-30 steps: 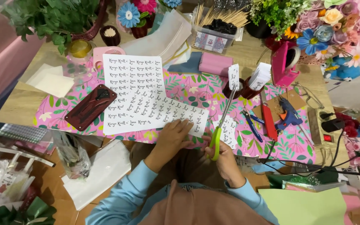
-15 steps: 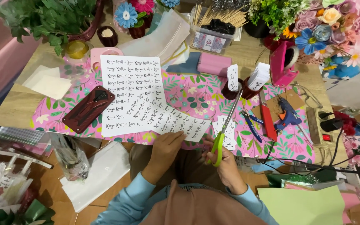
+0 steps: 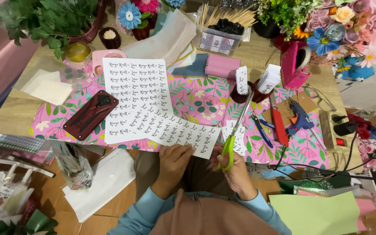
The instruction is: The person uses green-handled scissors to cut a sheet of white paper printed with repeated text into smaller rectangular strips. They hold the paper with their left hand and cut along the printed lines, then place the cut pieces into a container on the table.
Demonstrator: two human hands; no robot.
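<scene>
1. The left hand (image 3: 172, 163) rests on the near edge of a white paper sheet printed with rows of black script labels (image 3: 153, 115). Its fingers are together and pressed flat on the paper's lower corner, pinning it rather than gripping it.
2. The right hand (image 3: 235, 167) holds a pair of scissors with lime-green handles and long silver blades (image 3: 236, 132). Its fingers are clamped through and around the handles, and the blades point away from the person, up across the counter.
3. The printed sheet lies on a pink floral-patterned mat (image 3: 196, 93) that covers the middle of the wooden counter (image 3: 9, 115). Its lower part is angled to the right, toward the scissors, and its right edge sits just beside the blades.
4. A small stack of cut white label slips (image 3: 239, 138) lies just right of the scissors.
5. To the left of the sheet lies a dark red rectangular case (image 3: 90, 115), on the mat.
6. To the right lie a red-handled utility knife (image 3: 278, 126) and a blue glue gun (image 3: 300, 117), near each other.
7. A pink tape dispenser (image 3: 293, 65) stands further back on the right, beside a cluster of artificial flowers in pink, blue and yellow (image 3: 344, 21).
</scene>
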